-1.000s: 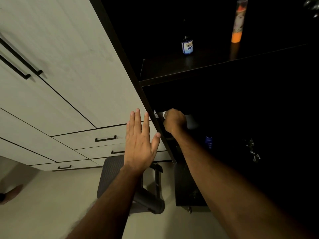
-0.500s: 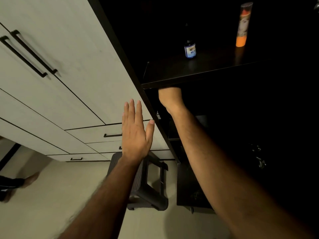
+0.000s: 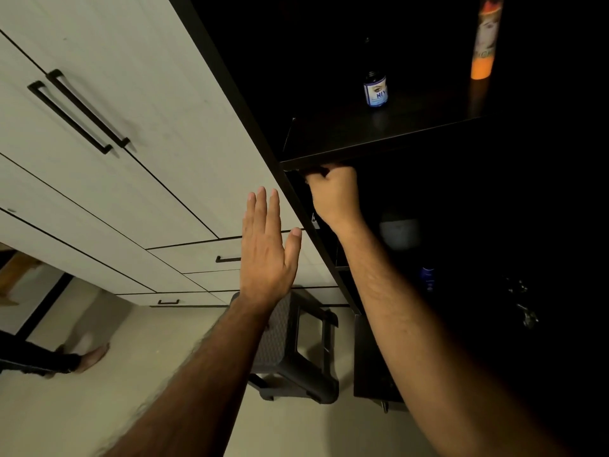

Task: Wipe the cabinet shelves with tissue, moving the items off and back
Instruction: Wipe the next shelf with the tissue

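My right hand (image 3: 334, 196) is a tight fist pressed up against the front edge of the dark upper shelf (image 3: 329, 136), at its left end. The tissue is almost wholly hidden inside the fist. My left hand (image 3: 267, 255) is flat with straight fingers, raised in front of the white cabinet fronts (image 3: 131, 94) and holding nothing. On the upper shelf stand a small dark bottle with a blue label (image 3: 375, 90) and, further right, a tall orange spray can (image 3: 484, 37).
Lower in the dark cabinet sit a pale round container (image 3: 398, 232), a small blue bottle (image 3: 427, 278) and some shiny metal items (image 3: 527, 311). A grey plastic stool (image 3: 296, 357) stands on the floor below. Another person's foot (image 3: 89, 357) is at the left.
My right hand has risen from the lower shelf to the front edge of the upper shelf. My left hand stayed flat and drifted slightly up.
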`<state>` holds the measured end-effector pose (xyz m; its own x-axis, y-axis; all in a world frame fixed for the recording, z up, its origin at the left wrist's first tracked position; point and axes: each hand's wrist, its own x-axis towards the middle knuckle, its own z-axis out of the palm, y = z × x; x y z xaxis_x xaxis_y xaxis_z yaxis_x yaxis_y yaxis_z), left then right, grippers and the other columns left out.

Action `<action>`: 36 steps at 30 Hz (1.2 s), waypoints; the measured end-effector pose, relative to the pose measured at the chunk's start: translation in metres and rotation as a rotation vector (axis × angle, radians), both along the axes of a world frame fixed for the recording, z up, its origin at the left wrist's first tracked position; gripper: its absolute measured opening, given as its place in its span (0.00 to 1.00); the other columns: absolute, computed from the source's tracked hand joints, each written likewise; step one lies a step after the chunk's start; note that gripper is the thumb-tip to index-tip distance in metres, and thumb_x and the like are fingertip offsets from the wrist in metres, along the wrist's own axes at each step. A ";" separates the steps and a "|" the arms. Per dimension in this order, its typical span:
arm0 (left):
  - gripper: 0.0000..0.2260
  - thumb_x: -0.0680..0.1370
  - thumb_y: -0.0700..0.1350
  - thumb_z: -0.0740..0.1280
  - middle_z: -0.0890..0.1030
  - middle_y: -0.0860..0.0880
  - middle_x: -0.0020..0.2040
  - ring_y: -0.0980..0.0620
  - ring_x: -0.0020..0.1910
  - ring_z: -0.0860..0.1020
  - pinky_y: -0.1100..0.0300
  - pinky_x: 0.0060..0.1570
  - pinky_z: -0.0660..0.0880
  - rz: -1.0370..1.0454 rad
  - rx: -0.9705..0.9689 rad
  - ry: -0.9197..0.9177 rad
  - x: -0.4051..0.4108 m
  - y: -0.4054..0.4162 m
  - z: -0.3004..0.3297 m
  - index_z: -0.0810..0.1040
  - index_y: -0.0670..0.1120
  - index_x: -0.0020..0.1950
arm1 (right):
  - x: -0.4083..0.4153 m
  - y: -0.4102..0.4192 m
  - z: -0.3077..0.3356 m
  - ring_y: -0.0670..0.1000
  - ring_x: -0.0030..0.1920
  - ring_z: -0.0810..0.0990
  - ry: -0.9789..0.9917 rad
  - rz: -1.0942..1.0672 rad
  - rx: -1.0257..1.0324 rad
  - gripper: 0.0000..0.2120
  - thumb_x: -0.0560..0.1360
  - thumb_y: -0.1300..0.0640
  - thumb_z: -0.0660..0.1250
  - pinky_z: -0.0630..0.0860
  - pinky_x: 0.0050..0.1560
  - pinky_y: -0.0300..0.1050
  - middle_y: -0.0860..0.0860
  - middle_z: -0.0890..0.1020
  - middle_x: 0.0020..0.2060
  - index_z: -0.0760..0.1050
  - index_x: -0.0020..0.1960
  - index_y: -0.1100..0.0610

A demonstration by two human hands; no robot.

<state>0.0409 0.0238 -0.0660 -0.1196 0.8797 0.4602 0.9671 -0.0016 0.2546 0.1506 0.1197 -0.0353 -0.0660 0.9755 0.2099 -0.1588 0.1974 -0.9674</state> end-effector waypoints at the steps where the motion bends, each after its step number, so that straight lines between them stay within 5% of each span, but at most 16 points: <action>1: 0.29 0.82 0.55 0.50 0.49 0.46 0.80 0.51 0.79 0.44 0.48 0.77 0.48 0.002 0.001 -0.004 0.001 0.000 0.000 0.49 0.45 0.80 | -0.003 -0.004 0.000 0.46 0.38 0.80 0.012 -0.015 0.045 0.06 0.77 0.65 0.65 0.79 0.43 0.40 0.52 0.81 0.37 0.80 0.47 0.65; 6: 0.29 0.82 0.54 0.51 0.51 0.44 0.80 0.50 0.79 0.45 0.48 0.77 0.49 -0.007 0.003 0.023 -0.003 0.000 -0.005 0.51 0.44 0.80 | 0.005 -0.028 -0.016 0.43 0.48 0.80 0.001 -0.020 0.286 0.09 0.76 0.64 0.68 0.77 0.49 0.33 0.48 0.78 0.47 0.81 0.56 0.63; 13: 0.29 0.82 0.55 0.49 0.49 0.46 0.80 0.51 0.79 0.44 0.50 0.77 0.47 0.017 -0.036 0.021 -0.004 -0.004 -0.011 0.49 0.45 0.80 | 0.016 -0.002 -0.044 0.49 0.51 0.82 -0.062 0.077 0.181 0.11 0.74 0.66 0.70 0.79 0.52 0.39 0.51 0.81 0.49 0.80 0.56 0.65; 17: 0.29 0.81 0.56 0.49 0.49 0.46 0.80 0.51 0.79 0.44 0.50 0.77 0.47 0.024 -0.050 0.007 -0.002 -0.003 -0.015 0.49 0.45 0.80 | 0.027 -0.005 -0.058 0.45 0.48 0.82 -0.170 0.119 0.230 0.09 0.72 0.65 0.73 0.77 0.51 0.35 0.51 0.84 0.46 0.83 0.51 0.62; 22: 0.29 0.81 0.56 0.50 0.49 0.46 0.80 0.52 0.79 0.44 0.51 0.77 0.48 0.022 -0.064 -0.008 0.006 -0.001 -0.020 0.49 0.45 0.80 | 0.023 0.008 -0.045 0.46 0.47 0.83 -0.090 0.180 0.116 0.10 0.72 0.66 0.71 0.79 0.50 0.39 0.51 0.84 0.45 0.82 0.53 0.62; 25: 0.29 0.81 0.56 0.49 0.49 0.46 0.80 0.52 0.79 0.43 0.52 0.77 0.47 0.029 -0.067 -0.003 0.008 0.000 -0.018 0.49 0.45 0.80 | 0.017 0.021 -0.031 0.43 0.43 0.80 -0.098 0.136 -0.029 0.08 0.76 0.64 0.69 0.75 0.44 0.32 0.48 0.81 0.42 0.81 0.55 0.62; 27: 0.29 0.82 0.55 0.50 0.49 0.46 0.80 0.52 0.79 0.43 0.52 0.77 0.47 0.034 -0.064 -0.007 0.008 0.001 -0.016 0.49 0.45 0.80 | 0.010 0.030 -0.024 0.44 0.33 0.75 -0.167 0.089 -0.094 0.04 0.77 0.64 0.66 0.72 0.35 0.35 0.48 0.76 0.34 0.79 0.45 0.60; 29: 0.29 0.82 0.55 0.50 0.49 0.46 0.80 0.52 0.79 0.43 0.51 0.77 0.47 0.040 -0.064 -0.006 0.006 0.002 -0.015 0.48 0.46 0.80 | 0.002 0.035 -0.028 0.48 0.30 0.72 -0.354 0.006 -0.050 0.11 0.79 0.62 0.64 0.70 0.32 0.39 0.52 0.73 0.31 0.75 0.38 0.61; 33: 0.29 0.81 0.55 0.50 0.49 0.46 0.80 0.52 0.79 0.43 0.50 0.77 0.48 0.041 -0.072 -0.004 0.002 0.001 -0.016 0.48 0.46 0.80 | -0.003 0.031 -0.061 0.47 0.39 0.78 -0.463 -0.162 0.097 0.07 0.78 0.61 0.66 0.67 0.33 0.28 0.53 0.82 0.41 0.82 0.51 0.62; 36: 0.29 0.81 0.56 0.49 0.49 0.46 0.80 0.52 0.79 0.43 0.49 0.77 0.48 0.043 -0.088 -0.007 0.002 0.002 -0.019 0.48 0.46 0.80 | 0.000 0.029 -0.090 0.50 0.43 0.81 -0.524 -0.175 0.135 0.06 0.75 0.66 0.68 0.70 0.36 0.32 0.54 0.83 0.44 0.83 0.49 0.62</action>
<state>0.0424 0.0257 -0.0851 -0.1609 0.9107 0.3804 0.9639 0.0621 0.2591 0.1506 0.1486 -0.1255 -0.0347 0.9481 0.3160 0.3823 0.3048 -0.8723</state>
